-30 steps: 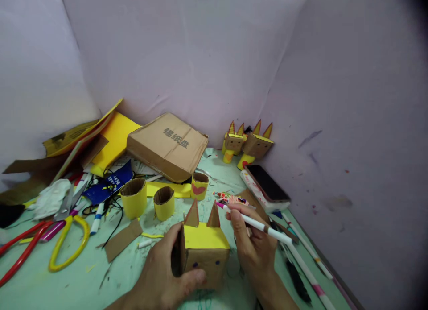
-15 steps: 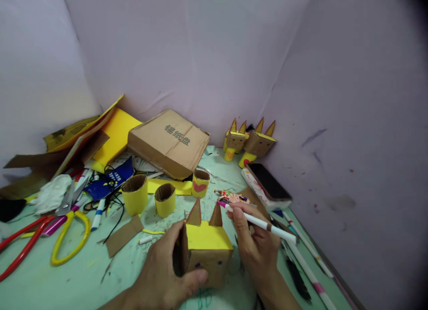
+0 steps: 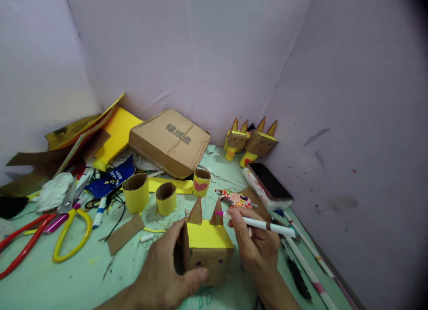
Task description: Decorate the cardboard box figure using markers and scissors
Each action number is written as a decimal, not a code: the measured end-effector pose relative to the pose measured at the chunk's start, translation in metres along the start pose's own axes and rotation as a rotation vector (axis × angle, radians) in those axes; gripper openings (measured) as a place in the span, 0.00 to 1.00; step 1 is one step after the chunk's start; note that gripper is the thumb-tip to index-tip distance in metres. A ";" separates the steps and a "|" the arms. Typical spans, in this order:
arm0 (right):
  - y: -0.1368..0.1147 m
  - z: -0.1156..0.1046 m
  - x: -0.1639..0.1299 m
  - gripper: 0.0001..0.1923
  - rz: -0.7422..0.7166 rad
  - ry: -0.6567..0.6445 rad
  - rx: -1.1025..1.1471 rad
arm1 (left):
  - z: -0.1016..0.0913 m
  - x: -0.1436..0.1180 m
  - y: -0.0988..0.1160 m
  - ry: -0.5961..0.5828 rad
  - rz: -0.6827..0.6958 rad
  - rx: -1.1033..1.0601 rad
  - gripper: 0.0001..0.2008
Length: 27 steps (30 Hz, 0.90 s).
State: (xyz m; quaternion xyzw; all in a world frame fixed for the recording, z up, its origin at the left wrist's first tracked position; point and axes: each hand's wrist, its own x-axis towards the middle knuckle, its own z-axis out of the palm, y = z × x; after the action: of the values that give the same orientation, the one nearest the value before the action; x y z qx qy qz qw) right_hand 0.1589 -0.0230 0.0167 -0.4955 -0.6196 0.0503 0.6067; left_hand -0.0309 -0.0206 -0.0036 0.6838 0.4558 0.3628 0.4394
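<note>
My left hand point(image 3: 167, 265) is wrapped round the left side of a small cardboard box head point(image 3: 214, 258), thumb on its front. The head has a yellow top, two dark dots on the front and two pointed cardboard ears standing up. In my right hand point(image 3: 257, 243) is a white marker point(image 3: 257, 221), pinched like a pen. Its pink tip is at the right ear point(image 3: 217, 214); whether it touches, I cannot tell. Behind the head stand yellow cardboard tubes: a wide one point(image 3: 136, 195), a smaller one point(image 3: 166, 198), and one with a red heart point(image 3: 201, 183).
Yellow-handled scissors point(image 3: 90, 225) and red-handled pliers point(image 3: 23, 252) lie left, near a blue packet point(image 3: 112, 178). A flat cardboard box point(image 3: 174, 140) rests at the back. Finished-looking cardboard figures point(image 3: 259, 142) stand at the back right, behind a phone point(image 3: 269, 180) on a tissue pack.
The marker's pink tip has moved slightly down, from near the top of the right ear to its middle. My left hand keeps its hold on the box head.
</note>
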 end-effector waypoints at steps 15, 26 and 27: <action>0.004 0.000 0.000 0.08 0.031 0.035 0.017 | 0.000 0.000 -0.006 0.015 0.043 0.023 0.35; 0.007 -0.001 -0.004 0.07 -0.058 -0.020 0.019 | 0.000 -0.001 0.000 -0.003 0.019 0.023 0.31; 0.006 -0.002 -0.004 0.07 -0.051 -0.034 0.022 | 0.000 -0.001 -0.001 -0.001 0.021 0.018 0.31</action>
State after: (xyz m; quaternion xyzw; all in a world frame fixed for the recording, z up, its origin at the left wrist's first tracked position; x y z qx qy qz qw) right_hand 0.1626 -0.0234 0.0101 -0.4720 -0.6416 0.0501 0.6025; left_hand -0.0312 -0.0212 -0.0043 0.6927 0.4515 0.3628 0.4298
